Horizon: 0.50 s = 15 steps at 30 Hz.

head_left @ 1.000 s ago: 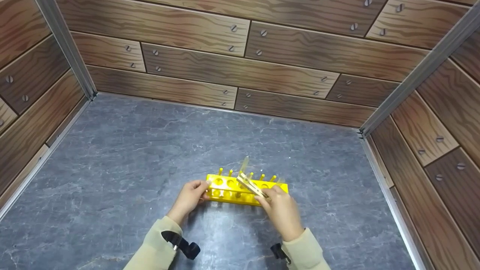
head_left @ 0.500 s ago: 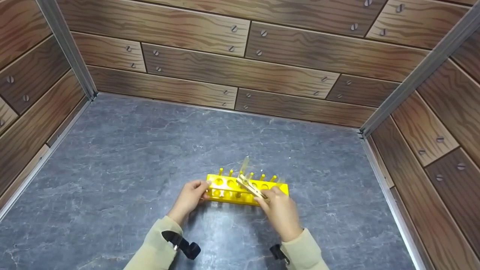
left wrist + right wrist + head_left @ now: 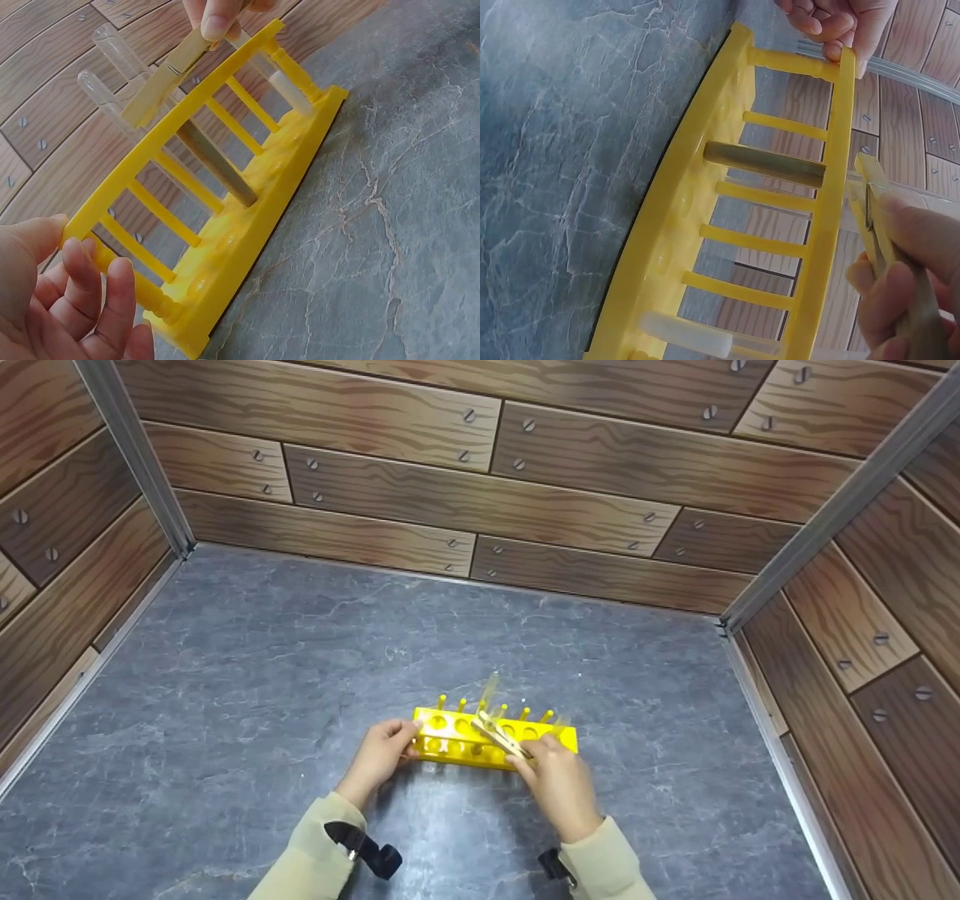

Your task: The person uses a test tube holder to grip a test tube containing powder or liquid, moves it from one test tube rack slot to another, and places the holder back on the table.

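A yellow test tube rack [image 3: 469, 739] stands on the grey surface. My left hand [image 3: 379, 756] grips its left end post, thumb at the top bar [image 3: 112, 180]. My right hand [image 3: 564, 787] pinches a wooden clamp [image 3: 499, 735], whose far end lies beside a clear tube [image 3: 489, 690] above the rack; whether its jaws enclose the tube, I cannot tell. In the left wrist view a tube with brownish contents [image 3: 217, 165] stands mid-rack, and one with white contents [image 3: 289, 90] near the far end. Clear tube tops [image 3: 116, 49] rise behind the clamp [image 3: 169, 79].
Wood-patterned panels [image 3: 420, 487] wall the grey marbled surface [image 3: 300, 660] at the back and both sides, with metal strips at the corners. Several yellow pegs [image 3: 442, 703] stick up along the rack's back. Black straps [image 3: 364, 847] sit at both wrists.
My right hand and the clamp have shifted very slightly to the left. The left hand and the rack have stayed in place.
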Motion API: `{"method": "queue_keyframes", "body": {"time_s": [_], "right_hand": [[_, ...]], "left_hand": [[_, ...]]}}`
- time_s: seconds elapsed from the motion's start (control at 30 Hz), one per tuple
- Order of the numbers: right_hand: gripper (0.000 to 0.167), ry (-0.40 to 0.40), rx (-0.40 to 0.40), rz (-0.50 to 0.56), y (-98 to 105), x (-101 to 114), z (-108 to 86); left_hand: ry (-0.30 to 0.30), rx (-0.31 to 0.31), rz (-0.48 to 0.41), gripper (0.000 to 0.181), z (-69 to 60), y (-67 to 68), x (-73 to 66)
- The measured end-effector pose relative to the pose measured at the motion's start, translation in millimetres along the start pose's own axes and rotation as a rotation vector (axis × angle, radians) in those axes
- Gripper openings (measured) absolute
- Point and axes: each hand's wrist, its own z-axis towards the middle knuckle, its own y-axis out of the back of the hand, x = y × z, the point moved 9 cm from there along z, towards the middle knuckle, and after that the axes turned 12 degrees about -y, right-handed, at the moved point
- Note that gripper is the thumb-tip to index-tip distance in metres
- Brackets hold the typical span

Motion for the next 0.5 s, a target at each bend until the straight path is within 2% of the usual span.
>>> {"method": "queue_keyframes", "body": {"time_s": [0.23, 0.5], "right_hand": [[0.022, -0.014, 0.012, 0.009, -2.9, -1.2, -0.6], [0.021, -0.01, 0.003, 0.028, -4.9, -2.2, -1.2]], "left_hand": [[-0.005, -0.016, -0.002, 0.024, -0.1, 0.6, 0.9], [-0.014, -0.007, 0.0, 0.026, 0.0, 0.3, 0.6]]}}
